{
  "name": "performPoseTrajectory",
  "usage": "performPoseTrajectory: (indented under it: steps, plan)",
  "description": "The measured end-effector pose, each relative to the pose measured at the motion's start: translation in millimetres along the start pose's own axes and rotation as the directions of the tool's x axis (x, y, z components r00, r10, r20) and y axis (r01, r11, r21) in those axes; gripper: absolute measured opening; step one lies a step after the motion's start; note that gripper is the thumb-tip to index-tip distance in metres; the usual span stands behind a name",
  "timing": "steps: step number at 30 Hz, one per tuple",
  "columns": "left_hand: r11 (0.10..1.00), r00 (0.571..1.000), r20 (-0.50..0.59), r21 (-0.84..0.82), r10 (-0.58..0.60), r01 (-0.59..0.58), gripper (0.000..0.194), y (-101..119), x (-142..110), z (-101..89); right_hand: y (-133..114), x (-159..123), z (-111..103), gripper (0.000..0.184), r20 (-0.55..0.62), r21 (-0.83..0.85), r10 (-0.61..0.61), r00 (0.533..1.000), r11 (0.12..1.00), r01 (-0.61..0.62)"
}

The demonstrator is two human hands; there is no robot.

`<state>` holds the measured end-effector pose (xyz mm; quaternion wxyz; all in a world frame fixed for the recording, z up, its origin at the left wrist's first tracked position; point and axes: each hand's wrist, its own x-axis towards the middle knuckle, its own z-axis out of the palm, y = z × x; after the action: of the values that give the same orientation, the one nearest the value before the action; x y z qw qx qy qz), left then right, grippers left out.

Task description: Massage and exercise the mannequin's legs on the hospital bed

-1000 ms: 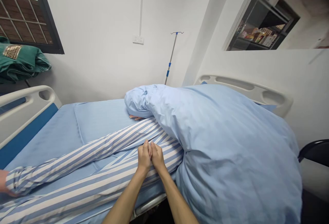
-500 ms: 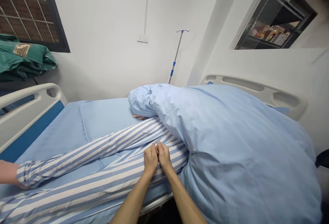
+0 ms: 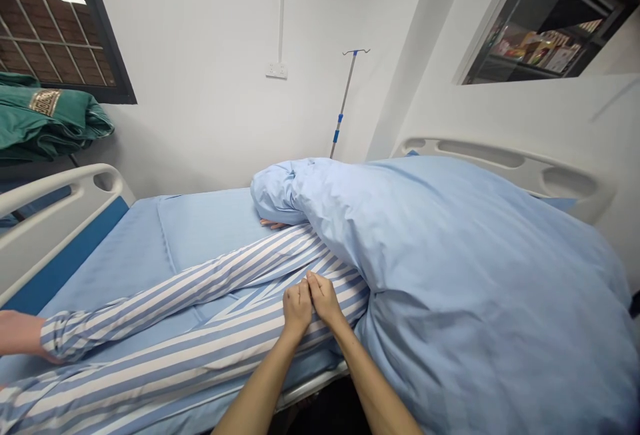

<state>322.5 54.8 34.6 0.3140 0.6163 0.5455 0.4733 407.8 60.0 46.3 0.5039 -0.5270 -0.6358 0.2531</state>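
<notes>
Left hand [image 3: 297, 306] and right hand [image 3: 325, 298] are placed together over the trousers [image 3: 200, 348], just left of the quilt [image 3: 450, 255]; the fingers are clenched; whether cloth is gripped cannot be told; the trousers' upper end is covered by the quilt.

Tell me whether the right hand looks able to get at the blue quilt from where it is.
Probably yes: the right hand, curled beside the left hand over the striped trousers, has the blue quilt close on its right, with nothing visible standing between.
</notes>
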Motion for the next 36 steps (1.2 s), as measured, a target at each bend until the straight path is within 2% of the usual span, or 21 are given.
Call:
performPoseTrajectory:
  steps: [5,10,12,16,20,23,25,29,31,36]
  plan:
    - [0.988,0.997,0.053,-0.144,-0.053,0.061,0.048,9,7,-0.6,2,0,0,0.043,-0.023,0.066,-0.014,1.0,0.998,0.016]
    - [0.892,0.996,0.086,-0.446,-0.036,0.071,0.047,45,19,0.6,4,2,-3,0.044,-0.122,0.192,0.033,0.992,0.981,-0.009]
    - [0.866,0.994,0.1,-0.493,-0.032,0.078,0.047,51,22,3.6,6,3,-4,0.044,-0.153,0.241,0.067,0.986,0.97,-0.028]
    - [0.935,0.993,0.083,-0.337,-0.087,0.11,0.047,34,19,12.6,11,3,-5,0.045,-0.171,0.314,0.118,0.978,0.948,-0.06]
    - [0.976,0.997,0.061,-0.209,-0.042,0.054,0.051,16,13,17.2,14,3,-3,0.046,-0.185,0.317,0.121,0.975,0.947,-0.057]
    - [0.975,0.997,0.063,-0.211,-0.052,0.064,0.052,17,13,16.1,11,5,-6,0.047,-0.143,0.302,0.131,0.981,0.95,-0.083]
    - [0.979,0.996,0.075,-0.194,-0.045,0.059,0.052,19,14,15.1,3,9,-12,0.046,-0.094,0.23,0.099,0.991,0.97,-0.075]
    - [0.995,0.997,0.073,-0.103,-0.004,0.012,0.047,19,14,15.9,-18,19,-28,0.043,-0.003,-0.022,-0.07,0.998,0.997,0.07]
    - [0.997,0.998,0.068,-0.078,0.002,0.003,0.046,18,14,16.7,-22,23,-32,0.043,0.014,-0.065,-0.1,0.995,0.993,0.101]
    - [0.994,0.998,0.058,-0.099,-0.032,0.037,0.049,20,12,16.2,-2,17,-24,0.045,-0.004,-0.005,-0.037,0.999,0.999,0.037]
